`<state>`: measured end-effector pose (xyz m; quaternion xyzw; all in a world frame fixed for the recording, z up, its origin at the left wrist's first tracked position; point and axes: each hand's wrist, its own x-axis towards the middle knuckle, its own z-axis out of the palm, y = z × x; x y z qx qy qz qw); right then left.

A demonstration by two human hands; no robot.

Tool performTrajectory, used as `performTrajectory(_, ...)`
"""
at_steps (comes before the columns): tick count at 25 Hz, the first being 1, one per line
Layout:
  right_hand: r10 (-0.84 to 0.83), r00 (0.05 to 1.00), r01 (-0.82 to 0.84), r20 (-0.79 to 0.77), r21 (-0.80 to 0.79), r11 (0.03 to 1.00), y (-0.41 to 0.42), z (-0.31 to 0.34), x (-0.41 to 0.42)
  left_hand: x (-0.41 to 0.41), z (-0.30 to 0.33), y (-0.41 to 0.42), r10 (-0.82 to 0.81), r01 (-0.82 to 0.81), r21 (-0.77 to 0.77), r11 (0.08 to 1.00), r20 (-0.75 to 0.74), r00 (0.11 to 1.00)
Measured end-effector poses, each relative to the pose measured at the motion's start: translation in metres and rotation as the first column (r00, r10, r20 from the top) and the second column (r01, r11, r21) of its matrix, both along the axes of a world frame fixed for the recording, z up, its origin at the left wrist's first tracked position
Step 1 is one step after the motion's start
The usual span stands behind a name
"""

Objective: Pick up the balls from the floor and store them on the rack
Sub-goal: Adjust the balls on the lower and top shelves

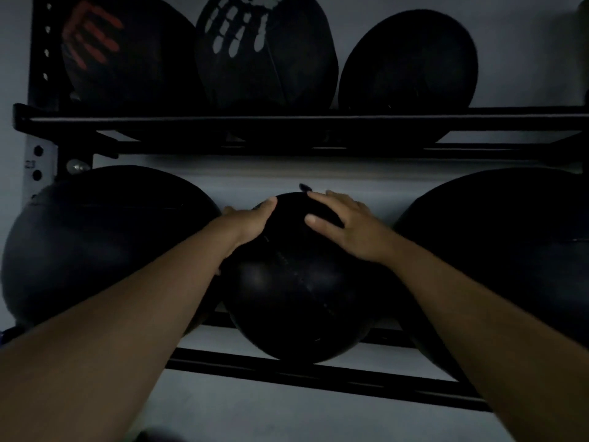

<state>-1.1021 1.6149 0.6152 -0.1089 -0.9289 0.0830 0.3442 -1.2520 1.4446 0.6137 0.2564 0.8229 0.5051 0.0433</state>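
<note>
Black balls fill the rack (287, 122): three on the upper shelf, three on the lower. Both hands lie spread on the middle lower ball (296, 282), left hand (251, 221) and right hand (344, 224) pressing its top from either side, fingers open.

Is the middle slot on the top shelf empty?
No: a black ball with a white handprint sits in the middle of the black metal rack's top shelf, between two other black balls.
</note>
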Motion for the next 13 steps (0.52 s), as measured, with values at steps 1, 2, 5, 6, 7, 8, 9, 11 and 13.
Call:
performTrajectory(1, 0.02, 0.998, -0.02, 0.058, -0.005, 1.0, 0.005, 0.008, -0.002, 0.003, 0.001, -0.001, 0.031, -0.035, -0.071, 0.997, -0.053, 0.998)
performTrajectory(2, 0.028, 0.997, -0.026, 0.075, -0.028, 0.999, 0.007, 0.01, -0.004, 0.007, 0.003, 0.001, 0.073, -0.089, -0.11, 0.99, -0.139, 0.988)
performTrajectory(5, -0.031, 0.996, 0.014, -0.079, -0.205, 0.979, 0.002, -0.003, -0.004, 0.019, -0.012, 0.01, -0.05, 0.058, 0.009, 0.998, -0.413, 0.909)
performTrajectory(6, -0.03, 0.989, -0.007, -0.145, -0.244, 0.97, 0.001, -0.011, -0.001, 0.024, -0.026, 0.007, -0.088, 0.141, 0.082, 0.987, -0.457, 0.885)
performTrajectory(7, -0.005, 0.979, -0.053, -0.205, -0.278, 0.959, 0.003, -0.016, 0.002, 0.026, -0.037, 0.006, -0.089, 0.174, 0.143, 0.974, -0.469, 0.879)
performTrajectory(8, 0.032, 0.966, -0.114, -0.257, -0.311, 0.943, 0.005, -0.021, 0.004, 0.027, -0.042, 0.006, -0.067, 0.169, 0.18, 0.969, -0.467, 0.882)
performTrajectory(9, 0.065, 0.954, -0.166, -0.294, -0.334, 0.928, 0.006, -0.023, 0.007, 0.025, -0.041, 0.008, -0.044, 0.15, 0.193, 0.97, -0.467, 0.883)
performTrajectory(11, 0.056, 0.954, -0.156, -0.295, -0.326, 0.932, 0.006, -0.027, 0.007, 0.019, -0.034, 0.011, -0.039, 0.146, 0.192, 0.97, -0.472, 0.881)
performTrajectory(13, -0.021, 0.971, -0.045, -0.24, -0.268, 0.962, 0.003, -0.027, 0.0, 0.007, -0.03, 0.009, -0.079, 0.198, 0.207, 0.958, -0.472, 0.878)
